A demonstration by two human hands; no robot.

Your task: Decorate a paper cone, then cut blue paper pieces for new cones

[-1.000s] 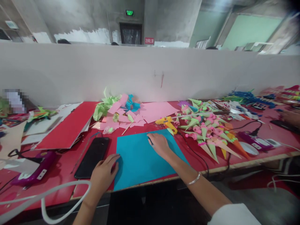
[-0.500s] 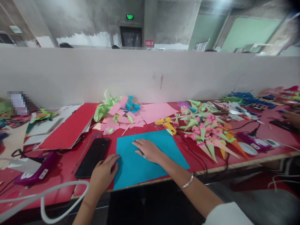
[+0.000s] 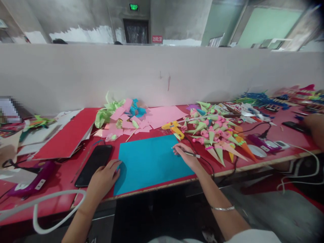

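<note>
A blue sheet of paper [image 3: 149, 160] lies flat on the red table [image 3: 63, 175] in front of me. My left hand [image 3: 103, 179] rests on the sheet's near left corner, fingers curled and pressing it down. My right hand [image 3: 187, 157] sits at the sheet's right edge, fingers closed round a thin pen [image 3: 188, 153] whose tip points left onto the paper. A silver bangle [image 3: 222, 208] is on my right wrist.
A black phone [image 3: 93, 160] lies left of the sheet. A yellow glue gun [image 3: 173, 128] and a heap of paper cones [image 3: 217, 135] lie to the right, pink and green scraps [image 3: 126, 119] behind. A purple glue gun [image 3: 32, 180] and white cable [image 3: 50, 212] are at left. Another person's hand [image 3: 315, 126] is far right.
My right hand slid with the pen from the sheet's upper middle to its right edge. The left hand stayed on the near left corner. The view shifted slightly.
</note>
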